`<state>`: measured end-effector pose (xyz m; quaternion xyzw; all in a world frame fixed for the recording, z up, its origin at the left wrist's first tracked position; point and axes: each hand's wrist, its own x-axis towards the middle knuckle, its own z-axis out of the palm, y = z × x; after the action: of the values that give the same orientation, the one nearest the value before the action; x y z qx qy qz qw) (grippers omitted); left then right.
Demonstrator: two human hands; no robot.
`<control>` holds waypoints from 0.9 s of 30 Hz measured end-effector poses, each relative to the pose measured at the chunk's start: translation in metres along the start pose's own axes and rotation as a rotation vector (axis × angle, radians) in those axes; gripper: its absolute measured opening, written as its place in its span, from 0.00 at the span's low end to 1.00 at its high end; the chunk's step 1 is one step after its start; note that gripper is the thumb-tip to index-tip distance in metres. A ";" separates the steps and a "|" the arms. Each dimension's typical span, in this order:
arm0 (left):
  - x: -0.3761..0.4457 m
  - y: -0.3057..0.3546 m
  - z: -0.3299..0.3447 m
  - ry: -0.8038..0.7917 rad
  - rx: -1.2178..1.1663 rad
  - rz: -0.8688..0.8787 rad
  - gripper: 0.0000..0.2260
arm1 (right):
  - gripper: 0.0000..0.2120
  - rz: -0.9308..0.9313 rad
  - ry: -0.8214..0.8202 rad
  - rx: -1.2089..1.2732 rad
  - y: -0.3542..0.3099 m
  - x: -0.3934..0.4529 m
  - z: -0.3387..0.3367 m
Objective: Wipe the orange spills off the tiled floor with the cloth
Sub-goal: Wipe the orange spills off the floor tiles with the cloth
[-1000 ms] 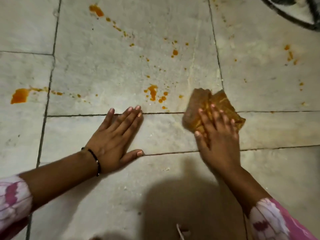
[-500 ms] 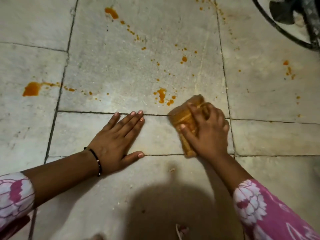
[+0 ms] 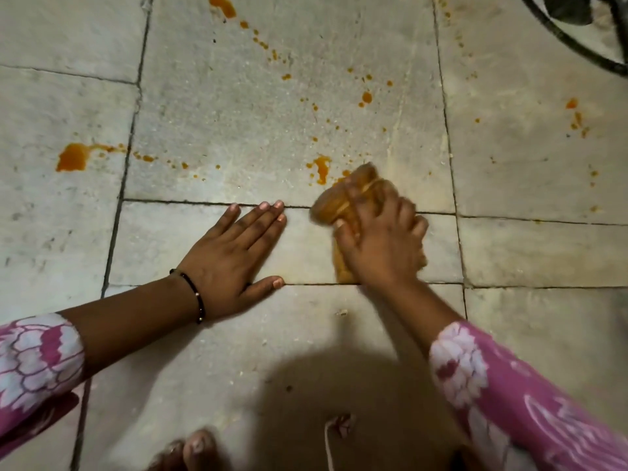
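My right hand (image 3: 380,246) grips a bunched, orange-stained cloth (image 3: 343,200) and presses it on the grey tiled floor (image 3: 238,113). The cloth's far end sits just right of an orange splash (image 3: 321,169). My left hand (image 3: 234,256) lies flat on the tile to the cloth's left, fingers straight. A bigger orange puddle (image 3: 73,158) lies at the far left. Another blob (image 3: 222,5) and a trail of drops run across the upper tile. Small spots (image 3: 574,113) dot the tile at the right.
A dark curved frame of some object (image 3: 577,39) stands at the top right corner. My toes (image 3: 197,447) show at the bottom edge, with my shadow over the near tiles. Dark grout lines cross the floor.
My right hand has bunched the cloth and slid it left toward the central splash. The left hand has stayed flat in place.
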<state>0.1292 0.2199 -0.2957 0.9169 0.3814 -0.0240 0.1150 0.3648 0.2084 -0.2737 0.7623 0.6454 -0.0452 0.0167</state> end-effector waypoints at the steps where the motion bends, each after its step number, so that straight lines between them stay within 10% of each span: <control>1: 0.000 0.000 0.000 -0.003 0.000 -0.002 0.36 | 0.28 0.081 -0.010 0.003 0.022 0.012 -0.002; 9: -0.001 0.003 0.000 0.013 0.014 -0.013 0.35 | 0.31 0.486 0.011 0.055 0.059 -0.124 0.008; 15: -0.001 0.001 -0.001 0.017 0.012 0.000 0.36 | 0.29 0.596 0.062 0.028 0.058 -0.025 -0.002; 22: 0.000 0.001 -0.004 -0.001 0.019 0.000 0.36 | 0.31 -0.240 -0.105 -0.009 0.031 -0.116 0.005; 27: -0.001 0.000 -0.005 0.000 0.008 -0.002 0.36 | 0.31 0.023 -0.117 -0.021 0.112 -0.130 -0.004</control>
<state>0.1289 0.2203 -0.2909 0.9171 0.3820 -0.0254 0.1113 0.4538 0.0622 -0.2614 0.7655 0.6350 -0.0827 0.0627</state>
